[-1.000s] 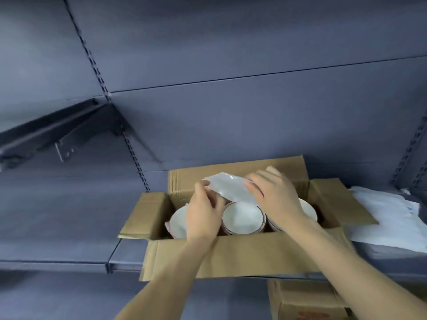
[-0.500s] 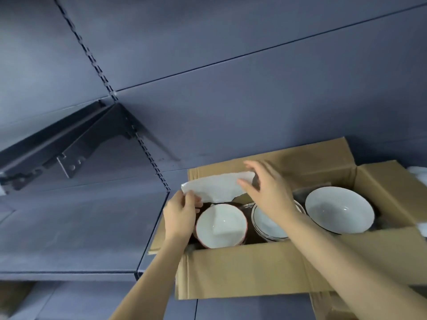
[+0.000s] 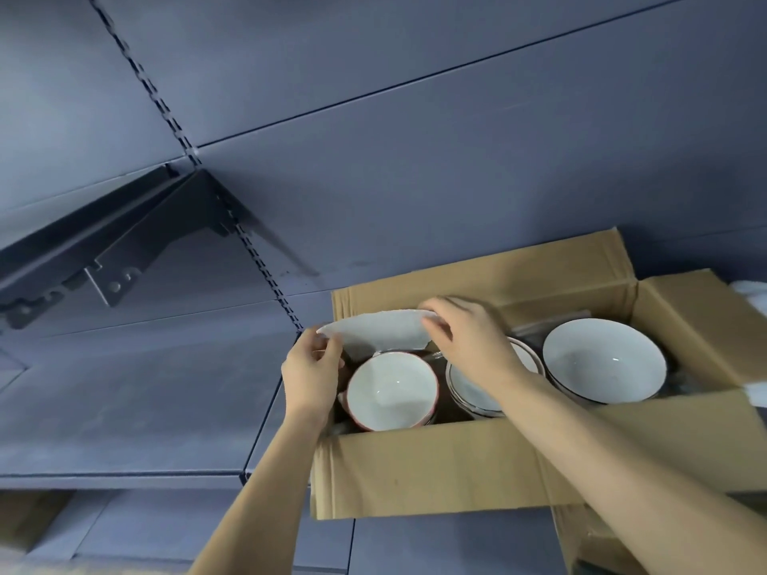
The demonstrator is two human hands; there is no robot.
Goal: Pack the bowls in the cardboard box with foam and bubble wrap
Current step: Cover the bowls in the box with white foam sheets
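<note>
An open cardboard box (image 3: 436, 471) stands on a grey shelf, flaps spread. Inside are three white bowls: a red-rimmed one (image 3: 392, 392) at the left, a middle one (image 3: 473, 388) partly under my right wrist, and a larger one (image 3: 604, 361) at the right. A white foam sheet (image 3: 379, 334) is held above the box's back left corner. My left hand (image 3: 311, 371) pinches its left end. My right hand (image 3: 465, 342) pinches its right end, over the middle bowl. Clear wrap shows behind the bowls.
The grey shelf (image 3: 145, 408) stretches left of the box, with a dark bracket (image 3: 116, 259) and a slotted upright (image 3: 265, 276) on the back wall. Another cardboard box (image 3: 589, 537) sits below at the lower right. White sheets (image 3: 751, 288) peek in at the right edge.
The view has shifted left, so the box now sits at the right. Both hands have carried the foam sheet leftward, from over the middle of the box toward its back left corner.
</note>
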